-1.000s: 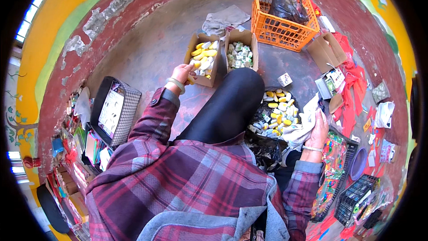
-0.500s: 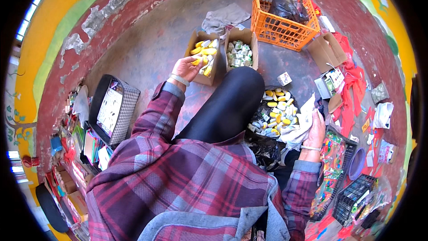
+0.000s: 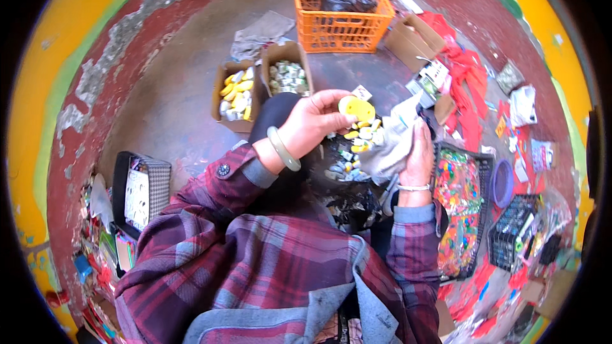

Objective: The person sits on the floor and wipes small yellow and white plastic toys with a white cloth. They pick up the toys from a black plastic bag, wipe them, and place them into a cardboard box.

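Of the two hands, the left (image 3: pixel 312 121) pinches one yellow oval piece (image 3: pixel 362 109) between thumb and fingers above the black bag (image 3: pixel 347 210), its long axis sloping gently down to the right and its free end toward the single pale cloth (image 3: pixel 386 153) that the right hand (image 3: pixel 419 162) grips. Beneath lie yellow and white pieces (image 3: pixel 349 167), too overlapped to count; farther out, two filled cardboard boxes (image 3: pixel 238 126) and one orange crate (image 3: pixel 344 33) stand on the floor (image 3: pixel 182 73).
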Demonstrator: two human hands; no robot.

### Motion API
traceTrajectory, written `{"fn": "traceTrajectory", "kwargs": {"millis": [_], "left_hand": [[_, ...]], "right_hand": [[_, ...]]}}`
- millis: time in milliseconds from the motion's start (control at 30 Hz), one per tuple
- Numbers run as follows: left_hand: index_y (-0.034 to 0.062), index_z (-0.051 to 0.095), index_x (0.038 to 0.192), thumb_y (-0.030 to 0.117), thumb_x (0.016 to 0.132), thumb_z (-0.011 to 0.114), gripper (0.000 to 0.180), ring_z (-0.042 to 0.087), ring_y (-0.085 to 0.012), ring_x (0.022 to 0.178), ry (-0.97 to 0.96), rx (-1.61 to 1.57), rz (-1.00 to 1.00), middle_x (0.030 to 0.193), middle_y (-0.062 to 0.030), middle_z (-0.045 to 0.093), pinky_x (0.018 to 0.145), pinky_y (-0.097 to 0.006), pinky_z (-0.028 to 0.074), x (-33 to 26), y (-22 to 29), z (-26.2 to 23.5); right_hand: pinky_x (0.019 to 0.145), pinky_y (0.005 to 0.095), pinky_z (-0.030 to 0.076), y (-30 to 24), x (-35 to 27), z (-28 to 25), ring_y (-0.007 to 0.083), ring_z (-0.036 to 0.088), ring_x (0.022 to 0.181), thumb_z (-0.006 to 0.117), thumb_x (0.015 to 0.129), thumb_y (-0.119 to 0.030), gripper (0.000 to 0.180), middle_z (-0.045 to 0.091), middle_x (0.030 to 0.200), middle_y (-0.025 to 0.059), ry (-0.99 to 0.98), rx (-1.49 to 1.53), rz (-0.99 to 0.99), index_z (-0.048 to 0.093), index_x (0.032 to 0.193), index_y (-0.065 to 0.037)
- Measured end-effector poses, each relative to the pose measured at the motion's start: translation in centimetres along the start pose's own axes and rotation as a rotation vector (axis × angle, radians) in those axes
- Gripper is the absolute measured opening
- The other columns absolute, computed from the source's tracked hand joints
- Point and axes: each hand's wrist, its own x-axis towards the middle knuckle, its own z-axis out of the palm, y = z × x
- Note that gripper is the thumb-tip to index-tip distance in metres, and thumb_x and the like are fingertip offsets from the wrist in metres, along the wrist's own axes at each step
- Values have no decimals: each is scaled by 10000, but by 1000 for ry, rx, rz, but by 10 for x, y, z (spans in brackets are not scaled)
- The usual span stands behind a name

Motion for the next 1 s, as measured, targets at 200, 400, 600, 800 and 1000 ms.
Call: {"fn": "traceTrajectory", "kwargs": {"millis": [200,400,600,800,1000], "left_hand": [[-8,547,1050,-29,752,643,313,564,-72,812,39,346,39,889,-23,606,703,-226,481,4,-54,40],[2,511,1041,-28,760,631,307,582,-105,813,-71,196,-32,901,-50,599,701,-246,489,0,-63,36],[13,511,1043,-7,810,604,252,585,-114,846,-129,-133,-163,958,-46,586,759,-245,487,0,-59,32],[9,513,1030,-26,769,641,293,597,-127,834,-49,348,135,939,-58,595,748,-253,490,-2,-60,31],[18,542,982,-76,686,632,323,604,-224,845,68,774,567,902,-98,583,733,-285,490,-4,-41,31]], "right_hand": [[811,304,438,6,-12,19,179,556,937,519,876,-410,478,582,1019,122,-260,-572,-251,480,1182,-45],[614,305,475,6,-19,23,235,624,699,597,844,-285,242,623,760,108,-100,-682,-281,574,879,-47],[572,270,458,9,-17,21,130,573,633,562,876,-195,173,596,706,91,9,-848,-528,560,881,-22],[616,240,433,4,-11,9,86,520,676,502,914,-222,223,577,730,32,40,-607,-337,554,877,-8],[472,281,514,-1,7,-13,136,588,621,514,901,-290,294,583,805,61,114,31,55,533,982,-8]]}}
